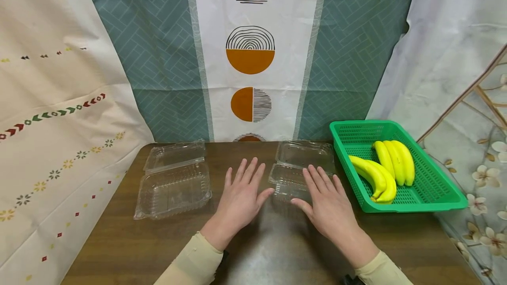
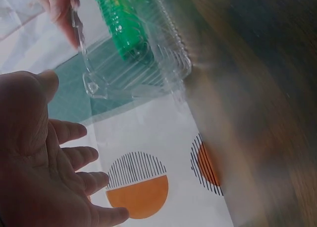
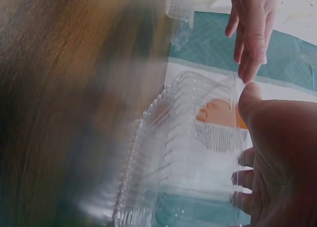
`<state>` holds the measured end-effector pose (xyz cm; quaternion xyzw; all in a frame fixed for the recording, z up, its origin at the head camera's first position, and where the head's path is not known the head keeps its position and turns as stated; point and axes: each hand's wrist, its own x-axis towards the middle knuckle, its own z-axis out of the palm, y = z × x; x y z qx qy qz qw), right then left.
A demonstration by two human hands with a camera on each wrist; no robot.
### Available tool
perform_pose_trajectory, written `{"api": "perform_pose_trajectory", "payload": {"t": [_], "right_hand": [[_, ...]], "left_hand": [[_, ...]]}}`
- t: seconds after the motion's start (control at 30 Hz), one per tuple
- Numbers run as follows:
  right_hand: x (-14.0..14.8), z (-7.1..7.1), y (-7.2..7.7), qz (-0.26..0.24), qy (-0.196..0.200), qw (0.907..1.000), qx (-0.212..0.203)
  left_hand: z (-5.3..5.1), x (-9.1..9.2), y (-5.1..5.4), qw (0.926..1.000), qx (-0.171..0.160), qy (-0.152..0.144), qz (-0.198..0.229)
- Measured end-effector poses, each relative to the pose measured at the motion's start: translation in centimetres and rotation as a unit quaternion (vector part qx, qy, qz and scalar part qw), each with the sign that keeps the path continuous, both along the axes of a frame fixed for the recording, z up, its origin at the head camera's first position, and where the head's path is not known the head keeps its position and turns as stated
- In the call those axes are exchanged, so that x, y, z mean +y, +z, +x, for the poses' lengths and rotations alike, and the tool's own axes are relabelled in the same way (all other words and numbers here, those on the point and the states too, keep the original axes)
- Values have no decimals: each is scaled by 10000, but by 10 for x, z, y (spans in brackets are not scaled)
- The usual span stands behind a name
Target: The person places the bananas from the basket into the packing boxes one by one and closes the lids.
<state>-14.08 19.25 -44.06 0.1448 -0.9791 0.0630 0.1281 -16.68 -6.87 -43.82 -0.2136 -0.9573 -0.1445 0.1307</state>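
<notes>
Here, both hands are apart from each other, fingers extended and gripping nothing: the left hand just below centre frame, the right hand to its right, overlapping a clear plastic clamshell, though contact is hard to judge. Another unfolded clamshell lies centre left on the brown surface; yellow bananas sit in the green basket, lower right.
</notes>
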Motion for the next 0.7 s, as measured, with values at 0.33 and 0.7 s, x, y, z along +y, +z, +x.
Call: {"api": "perform_pose_trajectory", "payload": {"t": [0.33,0.7], "right_hand": [[11,6,2,-18,-100,9999,8],[20,11,0,-21,-166,9999,22]], "left_hand": [[-4,14,1,9995,-286,-94,67],[-7,25,1,9992,-354,-191,58]]}}
